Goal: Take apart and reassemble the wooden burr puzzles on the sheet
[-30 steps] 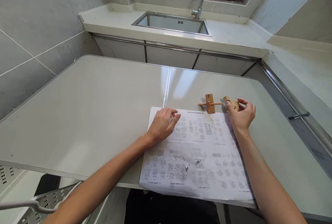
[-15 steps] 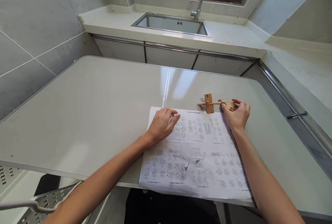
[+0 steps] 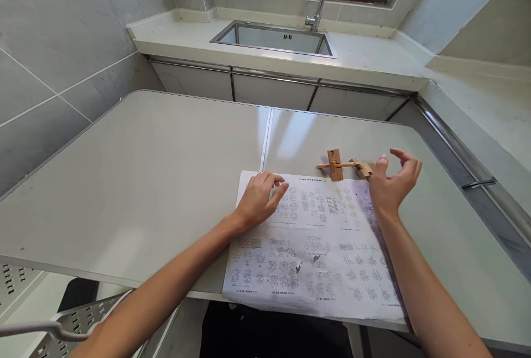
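Observation:
My left hand (image 3: 262, 196) rests on the upper left of a printed paper sheet (image 3: 298, 236), its fingers loosely bent with a gap between thumb and fingers and nothing held. My right hand (image 3: 394, 183) is raised off the table at the sheet's upper right, thumb and fingers apart and nothing between them. Just left of it lie small wooden pieces (image 3: 363, 169), partly hidden behind the thumb. A thin wooden rod (image 3: 345, 165) runs from them to a flat wooden plate (image 3: 334, 172) with a dark mark, by the sheet's top edge.
The pale folding table (image 3: 174, 164) has a seam down its middle. Beyond it stand a counter with a steel sink (image 3: 274, 37) and a tap (image 3: 315, 19). A metal rail (image 3: 468, 156) runs along the right. A perforated metal chair (image 3: 78, 322) is at the lower left.
My right hand has let go of the wooden pieces, opened, and moved a little to the right and up. My left hand stays in place.

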`<state>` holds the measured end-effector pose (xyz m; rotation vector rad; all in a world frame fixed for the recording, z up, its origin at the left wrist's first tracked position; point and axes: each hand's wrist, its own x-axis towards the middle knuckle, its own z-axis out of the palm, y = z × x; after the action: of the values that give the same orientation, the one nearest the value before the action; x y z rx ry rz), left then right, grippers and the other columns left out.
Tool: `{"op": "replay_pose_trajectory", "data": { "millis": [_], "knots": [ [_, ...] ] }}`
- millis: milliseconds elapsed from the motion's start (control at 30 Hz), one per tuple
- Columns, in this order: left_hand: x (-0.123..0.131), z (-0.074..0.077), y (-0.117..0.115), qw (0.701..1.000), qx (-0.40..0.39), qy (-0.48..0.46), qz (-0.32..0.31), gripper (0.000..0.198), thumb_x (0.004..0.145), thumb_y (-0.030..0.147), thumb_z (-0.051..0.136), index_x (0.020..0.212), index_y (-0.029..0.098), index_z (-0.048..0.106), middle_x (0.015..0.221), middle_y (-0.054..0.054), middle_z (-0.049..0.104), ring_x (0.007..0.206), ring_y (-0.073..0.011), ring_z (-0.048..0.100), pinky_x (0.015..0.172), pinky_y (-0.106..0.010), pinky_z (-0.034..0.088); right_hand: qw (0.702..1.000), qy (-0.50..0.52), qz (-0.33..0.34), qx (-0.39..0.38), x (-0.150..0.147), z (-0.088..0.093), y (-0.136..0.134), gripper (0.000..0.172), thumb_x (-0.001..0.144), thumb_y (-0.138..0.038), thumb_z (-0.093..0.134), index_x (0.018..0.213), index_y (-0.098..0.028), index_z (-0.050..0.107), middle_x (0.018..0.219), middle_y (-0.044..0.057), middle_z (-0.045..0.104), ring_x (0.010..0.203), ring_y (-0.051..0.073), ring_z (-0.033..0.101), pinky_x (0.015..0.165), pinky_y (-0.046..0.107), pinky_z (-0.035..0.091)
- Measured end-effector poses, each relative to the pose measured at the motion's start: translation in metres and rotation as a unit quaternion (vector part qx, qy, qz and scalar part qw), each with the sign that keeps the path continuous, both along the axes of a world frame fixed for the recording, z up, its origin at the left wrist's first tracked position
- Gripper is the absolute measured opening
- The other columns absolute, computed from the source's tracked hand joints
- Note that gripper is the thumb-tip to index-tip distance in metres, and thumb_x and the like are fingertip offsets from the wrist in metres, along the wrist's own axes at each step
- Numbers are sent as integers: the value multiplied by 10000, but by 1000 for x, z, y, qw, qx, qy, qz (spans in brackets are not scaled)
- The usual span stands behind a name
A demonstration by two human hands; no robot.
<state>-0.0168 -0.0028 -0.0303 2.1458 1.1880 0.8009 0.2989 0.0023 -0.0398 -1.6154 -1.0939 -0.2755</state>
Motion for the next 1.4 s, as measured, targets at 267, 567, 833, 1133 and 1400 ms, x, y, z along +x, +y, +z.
{"op": "replay_pose_trajectory", "data": {
  "millis": [267,567,833,1133,1400],
  "knots": [
    [1,-1,1,1000,7,2,0,278,1089,403,451,1080,212,652,1063,-69,706,1025,-235,660,1005,-440,469,987,-100,96,77,-37,19,-12,224,1035,-289,489,1181,-206,637,1209,149,601,1201,343,593,1035,597,483],
    [2,-2,3,1000,16,6,-2,263,1089,399,466,1082,211,648,1061,-62,707,1015,-228,660,996,-435,470,932,-145,332,-28,-80,5,-25,169,1020,-234,549,1158,-266,641,1177,129,631,1133,313,650,970,554,577],
    [2,-5,5,1000,26,8,-6,261,1093,392,454,1076,215,645,1072,-59,716,1034,-226,660,1005,-434,466,857,-168,443,-205,-88,-9,-29,353,1057,-306,538,1410,-290,546,1478,138,566,1332,326,583,1069,558,545],
    [2,-4,4,1000,26,10,-8,269,1096,405,449,1073,220,642,1070,-56,715,1033,-223,659,1004,-434,464,851,-183,448,-206,-89,-9,-28,310,1068,-286,511,1367,-285,594,1440,116,628,1340,313,590,1113,550,519],
    [3,-3,4,1000,24,9,-9,268,1091,402,454,1067,218,647,1074,-59,719,1030,-228,663,999,-432,467,852,-176,448,-205,-90,-6,-28,283,1065,-290,510,1324,-280,625,1435,120,637,1333,321,599,1095,569,529]
  ]
}}
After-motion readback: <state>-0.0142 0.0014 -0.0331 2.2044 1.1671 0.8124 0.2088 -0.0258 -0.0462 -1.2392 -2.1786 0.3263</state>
